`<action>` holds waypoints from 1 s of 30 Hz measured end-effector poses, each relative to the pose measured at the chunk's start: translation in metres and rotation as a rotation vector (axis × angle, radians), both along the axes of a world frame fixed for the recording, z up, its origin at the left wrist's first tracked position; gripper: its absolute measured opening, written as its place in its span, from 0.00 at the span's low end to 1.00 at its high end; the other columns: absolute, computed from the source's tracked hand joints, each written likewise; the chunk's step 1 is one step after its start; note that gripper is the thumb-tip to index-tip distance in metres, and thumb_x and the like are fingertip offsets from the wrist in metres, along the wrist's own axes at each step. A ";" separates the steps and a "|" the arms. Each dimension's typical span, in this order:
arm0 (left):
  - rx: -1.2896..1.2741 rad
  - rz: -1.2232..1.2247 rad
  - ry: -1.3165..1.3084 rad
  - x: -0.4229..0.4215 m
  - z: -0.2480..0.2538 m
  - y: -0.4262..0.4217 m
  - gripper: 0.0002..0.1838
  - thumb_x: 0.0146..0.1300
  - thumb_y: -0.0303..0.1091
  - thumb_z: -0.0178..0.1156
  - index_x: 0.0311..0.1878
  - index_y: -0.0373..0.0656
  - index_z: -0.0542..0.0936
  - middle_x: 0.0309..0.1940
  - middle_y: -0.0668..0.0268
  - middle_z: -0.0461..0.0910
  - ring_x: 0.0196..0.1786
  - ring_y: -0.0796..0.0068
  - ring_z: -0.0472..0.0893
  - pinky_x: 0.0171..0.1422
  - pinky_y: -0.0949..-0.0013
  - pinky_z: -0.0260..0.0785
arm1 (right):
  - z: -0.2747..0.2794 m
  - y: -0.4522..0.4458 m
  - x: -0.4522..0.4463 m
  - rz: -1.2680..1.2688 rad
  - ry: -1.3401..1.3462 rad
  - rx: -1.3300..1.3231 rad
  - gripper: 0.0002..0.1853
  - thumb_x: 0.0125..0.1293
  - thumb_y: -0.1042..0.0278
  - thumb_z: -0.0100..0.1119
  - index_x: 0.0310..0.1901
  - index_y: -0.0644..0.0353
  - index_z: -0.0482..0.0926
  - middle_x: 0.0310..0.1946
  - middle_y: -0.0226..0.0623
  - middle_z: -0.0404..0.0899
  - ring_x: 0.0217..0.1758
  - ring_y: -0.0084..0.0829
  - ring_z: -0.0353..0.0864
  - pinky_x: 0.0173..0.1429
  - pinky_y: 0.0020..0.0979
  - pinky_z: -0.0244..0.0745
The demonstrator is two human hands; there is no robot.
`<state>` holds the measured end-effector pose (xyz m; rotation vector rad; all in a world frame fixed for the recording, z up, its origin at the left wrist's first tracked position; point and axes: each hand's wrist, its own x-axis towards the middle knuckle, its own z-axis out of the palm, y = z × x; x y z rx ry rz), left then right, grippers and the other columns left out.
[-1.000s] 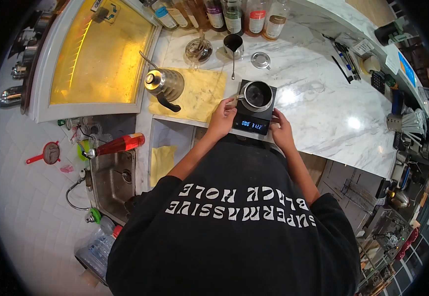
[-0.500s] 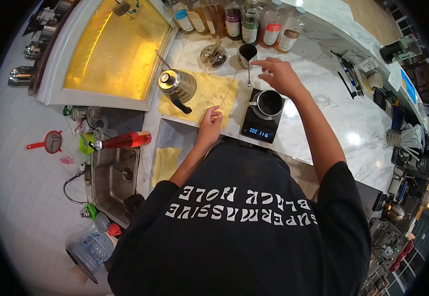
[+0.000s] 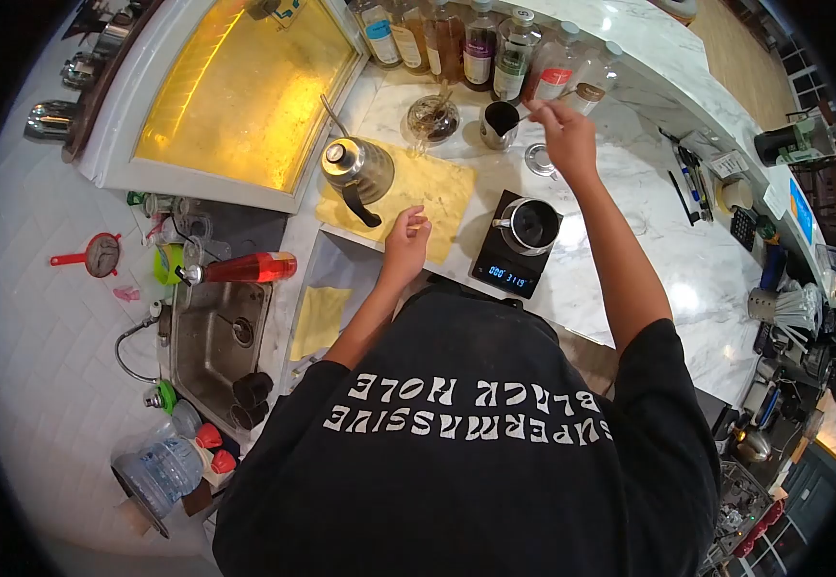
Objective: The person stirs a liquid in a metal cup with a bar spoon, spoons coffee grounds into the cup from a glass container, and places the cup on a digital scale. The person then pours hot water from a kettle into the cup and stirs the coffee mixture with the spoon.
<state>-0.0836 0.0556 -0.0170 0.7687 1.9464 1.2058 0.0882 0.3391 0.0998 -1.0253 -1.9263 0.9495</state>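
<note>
My right hand (image 3: 568, 137) pinches the thin handle of a spoon, held at the mouth of a small metal pitcher (image 3: 499, 125); the spoon's bowl is hard to make out. My left hand (image 3: 406, 240) hangs over the front edge of the yellow cloth (image 3: 447, 197), fingers loosely bent and holding nothing. Between the hands, a metal cup with dark contents (image 3: 535, 227) stands on a black digital scale (image 3: 506, 273) with lit blue digits. A gooseneck kettle (image 3: 368, 173) rests on the cloth. Under my right wrist lies a small round clear piece (image 3: 539, 160).
Several syrup bottles (image 3: 517, 58) line the back of the counter, with a round glass jar (image 3: 432, 120) before them. Pens (image 3: 692, 183) lie at the right. To the left are a sink (image 3: 216, 337), a red bottle (image 3: 250, 267) and a yellow-lit glass case (image 3: 245, 96).
My right hand has moved right with the spoon, which has swung from hanging outside the pitcher to its mouth. The round clear piece now shows. My left hand stays nearly still.
</note>
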 end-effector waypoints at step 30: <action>0.047 0.182 -0.253 -0.062 -0.017 0.124 0.14 0.80 0.40 0.54 0.49 0.37 0.79 0.44 0.64 0.83 0.48 0.71 0.85 0.52 0.68 0.77 | 0.014 -0.034 0.083 -0.196 0.073 -0.621 0.26 0.75 0.52 0.61 0.65 0.64 0.78 0.49 0.37 0.89 0.50 0.25 0.85 0.55 0.30 0.73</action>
